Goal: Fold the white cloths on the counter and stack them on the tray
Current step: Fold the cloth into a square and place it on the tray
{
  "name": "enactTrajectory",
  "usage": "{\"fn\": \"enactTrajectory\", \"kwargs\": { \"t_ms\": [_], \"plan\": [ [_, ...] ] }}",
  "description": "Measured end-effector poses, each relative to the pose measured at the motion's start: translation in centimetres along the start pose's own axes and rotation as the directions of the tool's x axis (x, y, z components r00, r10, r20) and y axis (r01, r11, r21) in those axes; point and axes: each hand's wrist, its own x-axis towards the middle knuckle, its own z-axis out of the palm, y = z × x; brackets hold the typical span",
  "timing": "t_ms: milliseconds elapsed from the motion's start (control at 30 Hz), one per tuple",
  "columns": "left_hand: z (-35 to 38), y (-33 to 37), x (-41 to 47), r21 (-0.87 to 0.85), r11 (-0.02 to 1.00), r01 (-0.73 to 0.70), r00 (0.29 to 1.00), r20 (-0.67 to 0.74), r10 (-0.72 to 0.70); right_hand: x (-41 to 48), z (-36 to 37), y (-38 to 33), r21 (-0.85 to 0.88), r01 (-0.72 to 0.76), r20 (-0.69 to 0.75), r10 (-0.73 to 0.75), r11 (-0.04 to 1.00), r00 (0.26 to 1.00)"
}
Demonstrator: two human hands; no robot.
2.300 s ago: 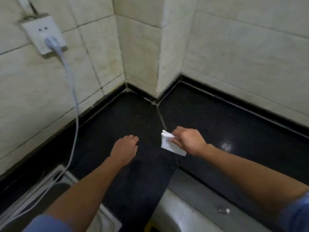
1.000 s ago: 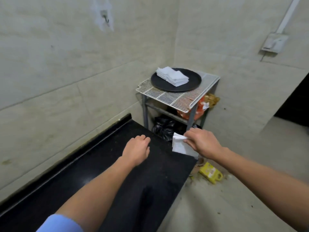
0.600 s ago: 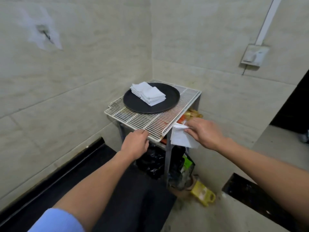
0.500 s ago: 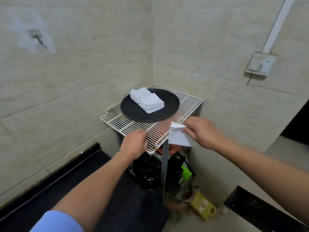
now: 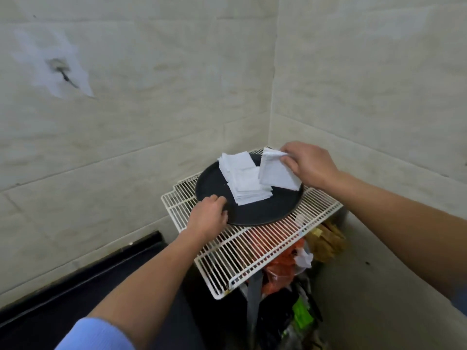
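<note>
A white wire rack (image 5: 252,251) carries a round black tray (image 5: 255,213) bearing a stack of folded white cloths (image 5: 242,183). The right hand (image 5: 312,165) pinches another folded cloth (image 5: 275,173) over the stack's right edge. The left hand (image 5: 208,219) curls its fingers on the tray's near rim.

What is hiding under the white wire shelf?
Below the wire shelf sit an orange bag, brownish packets, a green wrapper and dark bags. Whatever lies beneath the black tray is covered, and the floor there is hidden.
</note>
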Motion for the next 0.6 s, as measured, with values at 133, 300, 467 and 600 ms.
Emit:
{"fn": "enactTrajectory", "kwargs": {
  "t_ms": [133, 300, 467, 600],
  "plan": [
    [1.1, -0.9, 4.2, -0.008, 0.998, 0.062, 0.998, 0.023, -0.062, 5.6, 2.0, 0.7, 0.044, 0.007, 0.024, -0.008, 0.999, 1.000],
    [2.6, -1.6, 7.0, 0.012, 0.994, 0.105, 0.992, 0.074, -0.106, 10.6, 5.2, 0.9, 0.105, 0.074, 0.068, -0.081, 0.992, 0.994],
    [4.3, -2.2, 8.7, 0.005, 0.983, 0.184, 0.980, 0.077, -0.184, 14.6, 8.4, 1.6, 0.173, 0.171, 0.146, -0.197, 0.970, 0.969],
    [5.9, -1.9, 9.0, 0.040, 0.967, 0.253, 0.966, 0.037, -0.254, 17.4, 11.6, 2.0, 0.226, 0.214, 0.240, -0.268, 0.950, 0.933]
  ]
}}
